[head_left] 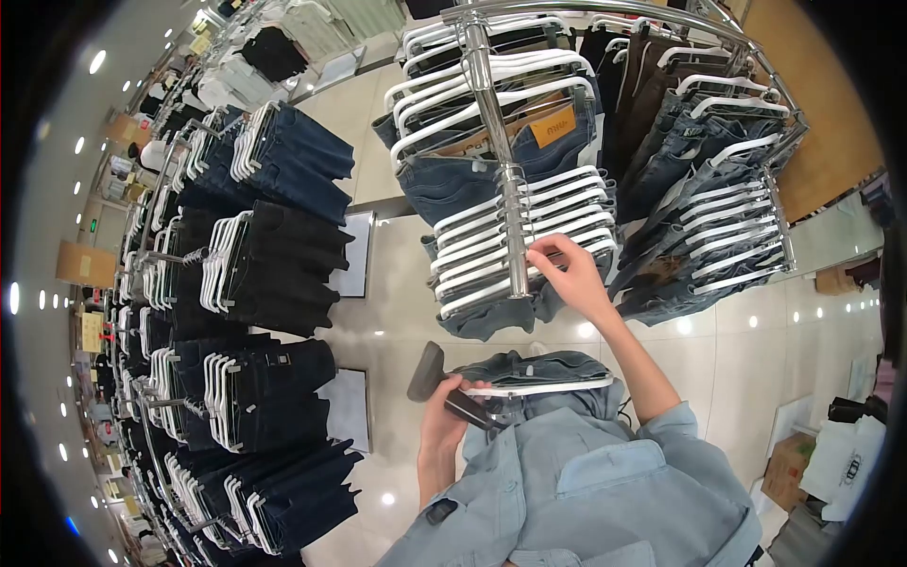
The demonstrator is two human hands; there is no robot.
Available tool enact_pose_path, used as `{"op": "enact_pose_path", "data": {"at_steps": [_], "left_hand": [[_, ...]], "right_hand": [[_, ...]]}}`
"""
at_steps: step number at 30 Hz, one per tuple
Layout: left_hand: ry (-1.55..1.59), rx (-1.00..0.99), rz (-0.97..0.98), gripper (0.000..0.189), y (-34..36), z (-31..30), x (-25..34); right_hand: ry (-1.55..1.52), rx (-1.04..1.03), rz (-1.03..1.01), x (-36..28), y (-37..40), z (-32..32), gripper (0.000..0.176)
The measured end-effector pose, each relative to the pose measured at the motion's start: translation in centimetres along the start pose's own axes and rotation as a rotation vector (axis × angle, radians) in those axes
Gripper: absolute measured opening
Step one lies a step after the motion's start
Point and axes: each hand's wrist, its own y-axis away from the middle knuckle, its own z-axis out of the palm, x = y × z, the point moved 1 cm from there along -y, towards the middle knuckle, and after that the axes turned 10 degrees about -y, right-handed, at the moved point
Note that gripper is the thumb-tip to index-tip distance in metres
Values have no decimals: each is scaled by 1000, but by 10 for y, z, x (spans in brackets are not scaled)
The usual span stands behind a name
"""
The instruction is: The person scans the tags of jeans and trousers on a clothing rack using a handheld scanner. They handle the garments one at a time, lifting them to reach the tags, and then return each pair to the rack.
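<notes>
My left hand (pixel 442 427) is closed around a dark grey handheld device (pixel 428 370) with a broad head, which looks like a scanner. A white hanger (pixel 543 387) with folded jeans (pixel 529 367) lies against my body, one end at the fingers of my left hand. My right hand (pixel 570 276) reaches up to the chrome display arm (pixel 513 222), thumb and fingers pinched together beside its lower end. What they pinch, if anything, is too small to make out. Close by are several white hangers (pixel 468 253) holding jeans on that arm.
To the right, another arm carries jeans on white hangers (pixel 727 222). Racks of dark jeans (pixel 274 269) line the left side, with white low platforms (pixel 350 406) by them. A white bag (pixel 844 463) and a cardboard box (pixel 787 471) stand at the lower right.
</notes>
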Motion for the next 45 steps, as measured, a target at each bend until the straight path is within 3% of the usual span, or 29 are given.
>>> {"op": "enact_pose_path", "data": {"at_steps": [7, 11, 12, 14, 21, 23, 27, 29, 33, 34, 36, 45], "left_hand": [[17, -10, 13, 7, -3, 3, 0], [62, 10, 8, 11, -11, 1, -4], [68, 8, 9, 11, -12, 2, -4], [62, 33, -6, 13, -15, 6, -4], [39, -36, -26, 15, -24, 10, -8], [9, -42, 29, 14, -25, 12, -7], [18, -50, 14, 13, -15, 27, 4], [49, -127, 25, 14, -12, 34, 3], [60, -129, 87, 13, -11, 30, -7], [68, -124, 85, 13, -6, 30, -7], [17, -59, 95, 12, -1, 24, -5], [8, 36, 158, 14, 4, -8, -2]], "right_hand": [[191, 165, -56, -30, 38, -2, 21], [364, -402, -54, -42, 89, -13, 27], [369, -405, -55, -40, 100, -15, 27], [392, -741, 50, -30, 120, -14, 28], [474, -612, 116, 4, 131, 27, 27], [520, -545, -25, 6, 128, 31, 26], [450, -487, 3, -14, 115, 25, 27], [554, -417, 209, -24, 99, 17, 33], [530, -325, 182, -18, 71, 1, 45], [572, -325, 273, -24, 64, -1, 45], [612, -289, 148, -15, 55, -7, 45], [656, -417, 167, -11, 35, -7, 54]]}}
